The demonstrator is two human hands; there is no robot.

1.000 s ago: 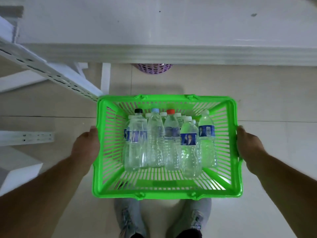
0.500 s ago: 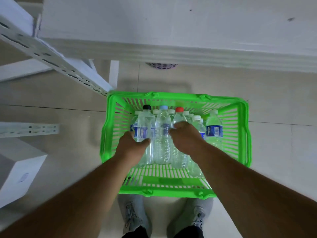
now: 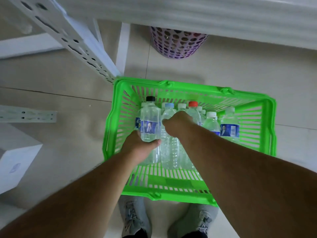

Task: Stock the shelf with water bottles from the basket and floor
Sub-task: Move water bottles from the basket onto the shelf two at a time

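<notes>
Here we hold the black-capped bottle [image 3: 150, 122] tight in our left hand [image 3: 139, 148], and our right hand [image 3: 178, 125] grips the blue-capped bottle [image 3: 169, 134] in the green basket [image 3: 267, 127].

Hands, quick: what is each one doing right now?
Left hand: closed around the black-capped bottle.
Right hand: closed on the blue-capped bottle in the green basket.

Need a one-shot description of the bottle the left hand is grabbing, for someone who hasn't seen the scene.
Find the green basket on the floor; its bottles stand in a cluster. The black-capped bottle is the leftmost front one, gripped low by the left hand. It alone has a black cap; nearby caps are light blue, red or white.
</notes>
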